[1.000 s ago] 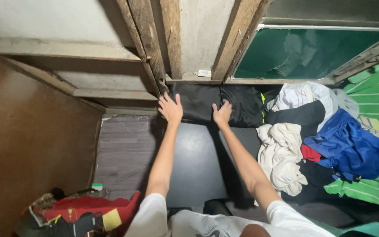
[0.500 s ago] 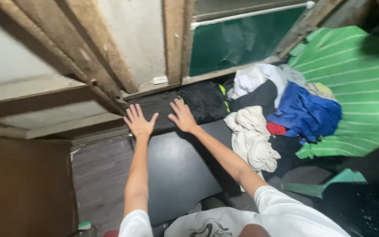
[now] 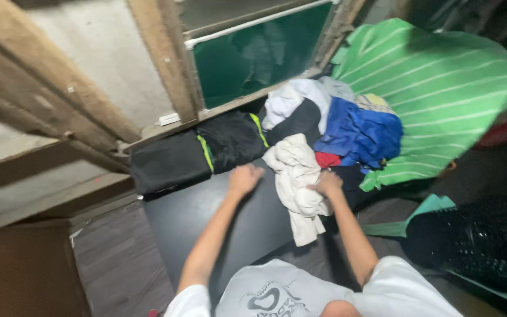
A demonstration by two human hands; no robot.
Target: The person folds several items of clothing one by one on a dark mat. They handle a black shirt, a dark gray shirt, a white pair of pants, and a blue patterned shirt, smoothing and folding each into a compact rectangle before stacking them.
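Observation:
My right hand (image 3: 326, 184) grips the cream-white garment (image 3: 293, 173) that lies at the near edge of a heap of clothes. My left hand (image 3: 244, 178) hovers over the dark board (image 3: 206, 223) just left of that garment, fingers curled in with nothing seen in them. Two folded black garments (image 3: 198, 152), one with a yellow-green stripe, lie side by side at the far edge of the board against the wall. The heap also holds a blue garment (image 3: 359, 132), a red piece (image 3: 326, 159), and white and black clothes (image 3: 297, 105).
A green striped sheet (image 3: 441, 88) spreads to the right of the heap. A green pane (image 3: 247, 56) in a wooden frame stands behind it. Wooden beams (image 3: 48, 88) run along the left wall. A black mesh item (image 3: 482, 240) sits at lower right.
Both hands left the folded black garments and drew back toward me. The right hand moved right and took hold of the cream-white garment. The view swung to the right.

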